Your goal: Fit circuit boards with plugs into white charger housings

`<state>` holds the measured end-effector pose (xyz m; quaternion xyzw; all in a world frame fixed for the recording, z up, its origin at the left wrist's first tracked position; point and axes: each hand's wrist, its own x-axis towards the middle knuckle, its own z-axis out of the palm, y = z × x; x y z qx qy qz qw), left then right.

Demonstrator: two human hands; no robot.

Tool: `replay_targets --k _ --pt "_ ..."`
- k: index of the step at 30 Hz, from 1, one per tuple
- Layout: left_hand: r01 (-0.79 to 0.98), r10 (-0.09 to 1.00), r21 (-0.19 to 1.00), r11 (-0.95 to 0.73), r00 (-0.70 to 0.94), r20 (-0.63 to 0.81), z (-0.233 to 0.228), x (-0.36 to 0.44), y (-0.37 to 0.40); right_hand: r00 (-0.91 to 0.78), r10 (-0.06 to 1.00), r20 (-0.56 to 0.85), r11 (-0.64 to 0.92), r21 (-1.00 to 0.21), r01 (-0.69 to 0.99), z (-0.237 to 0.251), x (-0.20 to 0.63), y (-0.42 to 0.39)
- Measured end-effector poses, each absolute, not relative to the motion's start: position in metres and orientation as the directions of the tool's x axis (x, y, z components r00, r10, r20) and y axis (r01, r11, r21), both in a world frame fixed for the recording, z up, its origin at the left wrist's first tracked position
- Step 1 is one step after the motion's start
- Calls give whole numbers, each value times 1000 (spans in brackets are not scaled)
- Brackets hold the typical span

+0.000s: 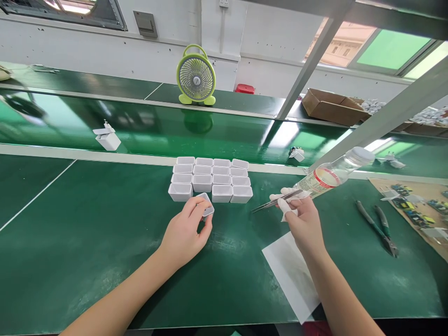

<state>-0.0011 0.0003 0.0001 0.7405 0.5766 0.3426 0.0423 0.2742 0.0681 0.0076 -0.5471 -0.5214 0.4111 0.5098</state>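
Up close, a person's two bare hands work over a green tabletop. The left hand holds a small white plastic shell with its fingers curled closed around it, just in front of a block of matching white shells set in neat rows. The right hand grips metal tweezers, their tips pointing left toward the held shell but well short of it; a scrap of white cloth is pinched in the same closed fingers. A clear bottle with a red label lies tilted just behind that hand. A white sheet of paper lies under the right wrist. Green-handled pliers rest to the right. Farther back stand a green fan, a cardboard box and a lone white charger.
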Motion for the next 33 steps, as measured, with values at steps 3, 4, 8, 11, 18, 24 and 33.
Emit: replay_targets --k 3,4,8,11,18,24,33 --pt "830 887 456 -323 97 452 0 -2 1 105 991 81 66 -988 137 8 274 68" --pt "830 887 456 -321 96 451 -1 -2 1 104 991 80 65 -988 139 8 274 68" --pt "826 885 458 -329 102 454 0 -2 1 121 989 88 69 -986 155 10 274 67" --pt "822 884 459 -337 108 455 1 -2 0 122 988 91 70 -983 168 10 274 67" --pt "814 890 474 -335 109 443 3 -2 0 129 988 85 62 -983 172 10 273 66" --pt "830 886 446 -336 118 448 3 -1 -1 137 986 90 63 -979 192 11 272 67" --pt "826 895 458 -328 117 430 3 -2 -1 142 985 102 73 -977 199 11 274 65"
